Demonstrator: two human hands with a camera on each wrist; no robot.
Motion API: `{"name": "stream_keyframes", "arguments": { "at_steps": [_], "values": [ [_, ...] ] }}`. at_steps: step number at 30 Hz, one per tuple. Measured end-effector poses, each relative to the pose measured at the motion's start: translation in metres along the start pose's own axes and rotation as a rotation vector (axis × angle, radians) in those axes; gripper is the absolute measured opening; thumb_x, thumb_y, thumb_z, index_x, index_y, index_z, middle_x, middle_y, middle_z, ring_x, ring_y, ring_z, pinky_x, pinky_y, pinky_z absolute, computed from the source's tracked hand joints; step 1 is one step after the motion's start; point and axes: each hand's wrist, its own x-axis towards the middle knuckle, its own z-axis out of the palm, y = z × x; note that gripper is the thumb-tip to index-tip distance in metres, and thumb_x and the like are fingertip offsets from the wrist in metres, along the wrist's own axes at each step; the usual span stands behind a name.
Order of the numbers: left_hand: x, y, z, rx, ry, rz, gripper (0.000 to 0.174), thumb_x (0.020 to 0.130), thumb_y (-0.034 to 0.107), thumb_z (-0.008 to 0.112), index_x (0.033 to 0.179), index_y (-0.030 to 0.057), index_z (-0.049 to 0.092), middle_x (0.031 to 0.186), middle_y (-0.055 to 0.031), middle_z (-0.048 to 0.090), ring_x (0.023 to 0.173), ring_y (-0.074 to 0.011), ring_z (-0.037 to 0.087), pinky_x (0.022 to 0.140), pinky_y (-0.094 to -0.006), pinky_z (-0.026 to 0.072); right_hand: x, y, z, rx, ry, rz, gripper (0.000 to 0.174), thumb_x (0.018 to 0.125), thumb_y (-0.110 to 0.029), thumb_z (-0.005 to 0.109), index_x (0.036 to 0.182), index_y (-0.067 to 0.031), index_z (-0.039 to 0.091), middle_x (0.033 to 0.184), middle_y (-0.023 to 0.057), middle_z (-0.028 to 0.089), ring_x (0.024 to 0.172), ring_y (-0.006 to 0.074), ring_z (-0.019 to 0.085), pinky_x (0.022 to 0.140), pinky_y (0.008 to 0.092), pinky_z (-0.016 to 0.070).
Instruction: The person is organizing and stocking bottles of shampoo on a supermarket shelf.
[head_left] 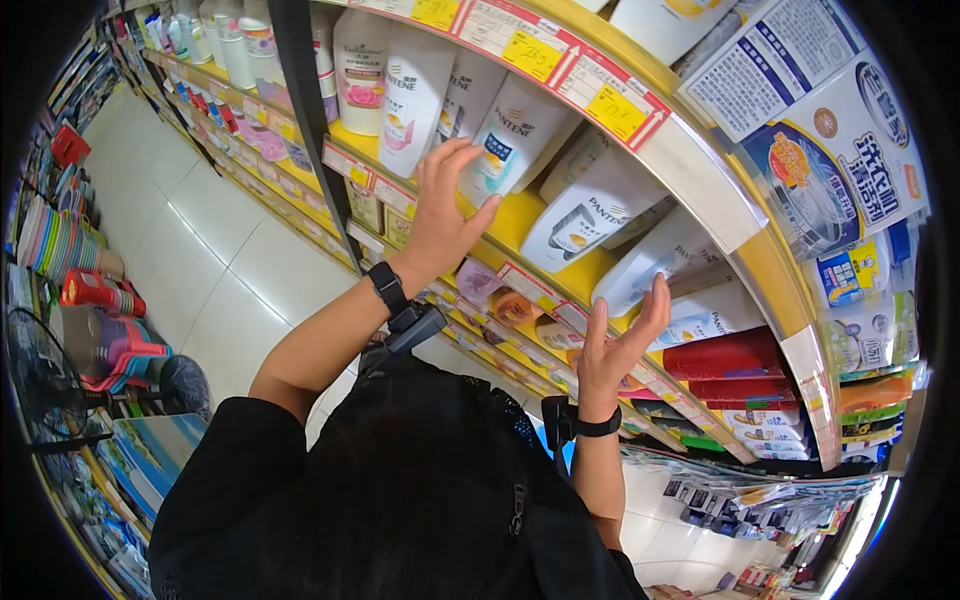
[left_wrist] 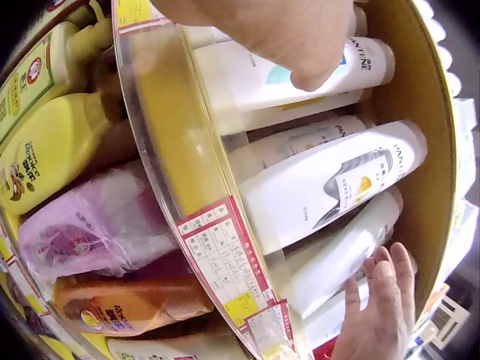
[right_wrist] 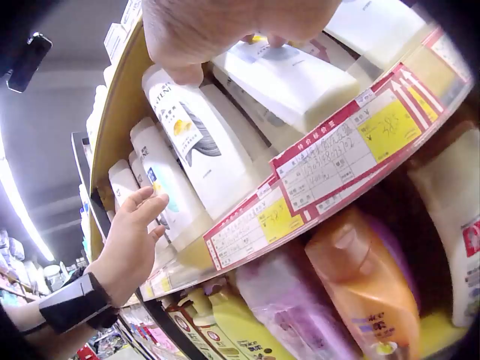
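Observation:
My left hand (head_left: 450, 215) is at the front of a white Pantene shampoo bottle (head_left: 515, 135) with a teal-and-blue label. Its fingers are spread, with the thumb low on the bottle's near side; the left wrist view shows the thumb overlapping this bottle (left_wrist: 292, 71). Farther right, my right hand (head_left: 622, 350) is raised with fingers apart, close to another white Pantene bottle (head_left: 655, 260). Between the hands leans a Pantene bottle with a grey swoosh (head_left: 590, 215), seen whole in the right wrist view (right_wrist: 199, 142). Both hands appear loosely extended.
Price tags (head_left: 600, 95) line the curved shelf edges. A clear lip (left_wrist: 247, 225) fronts the bottle shelf. Below stand orange (right_wrist: 367, 277) and purple-wrapped bottles (right_wrist: 300, 307). Red boxes (head_left: 725, 355) are at the right, and washing-machine cleaner packs (head_left: 830, 150) hang beyond. A tiled aisle (head_left: 230, 270) lies left.

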Motion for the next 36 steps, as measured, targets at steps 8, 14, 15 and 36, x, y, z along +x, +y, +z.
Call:
{"name": "stream_keyframes", "arguments": {
  "at_steps": [8, 14, 15, 36],
  "values": [
    [-0.001, -0.003, 0.015, -0.058, 0.018, -0.037, 0.067, 0.077, 0.008, 0.070, 0.133, 0.0033, 0.034, 0.134, -0.0155, 0.038, 0.122, -0.0287, 0.039, 0.098, -0.0379, 0.0374, 0.012, 0.020, 0.005, 0.128, 0.103, 0.167, 0.077, 0.080, -0.007, 0.069, 0.143, 0.0008, 0.023, 0.143, 0.0210, 0.029, 0.131, 0.0348, 0.033, 0.108, 0.0442, 0.0280],
    [0.000, -0.001, 0.018, -0.061, 0.012, -0.097, 0.073, 0.077, 0.009, 0.071, 0.136, 0.0029, 0.030, 0.135, -0.0159, 0.036, 0.122, -0.0272, 0.039, 0.097, -0.0376, 0.0386, 0.024, 0.018, 0.009, 0.259, 0.097, 0.319, 0.086, 0.078, -0.003, 0.071, 0.145, 0.0017, 0.017, 0.148, 0.0206, 0.024, 0.137, 0.0316, 0.027, 0.111, 0.0438, 0.0214],
    [0.000, -0.001, 0.019, -0.061, 0.009, -0.099, 0.074, 0.077, 0.009, 0.072, 0.137, 0.0029, 0.029, 0.135, -0.0160, 0.036, 0.122, -0.0272, 0.039, 0.097, -0.0375, 0.0386, 0.025, 0.019, 0.011, 0.260, 0.096, 0.321, 0.086, 0.078, -0.003, 0.071, 0.145, 0.0017, 0.017, 0.148, 0.0206, 0.024, 0.137, 0.0316, 0.027, 0.111, 0.0438, 0.0214],
    [-0.021, 0.077, 0.036, -0.478, -0.432, 0.352, 0.052, 0.080, 0.011, 0.069, 0.126, 0.0029, 0.047, 0.125, -0.0149, 0.051, 0.112, -0.0332, 0.051, 0.100, -0.0414, 0.0391, 0.021, 0.021, 0.024, -0.047, 0.106, 0.284, 0.084, 0.078, -0.012, 0.072, 0.143, 0.0040, 0.022, 0.133, 0.0265, 0.036, 0.123, 0.0413, 0.036, 0.105, 0.0447, 0.0271]
  ]
}}
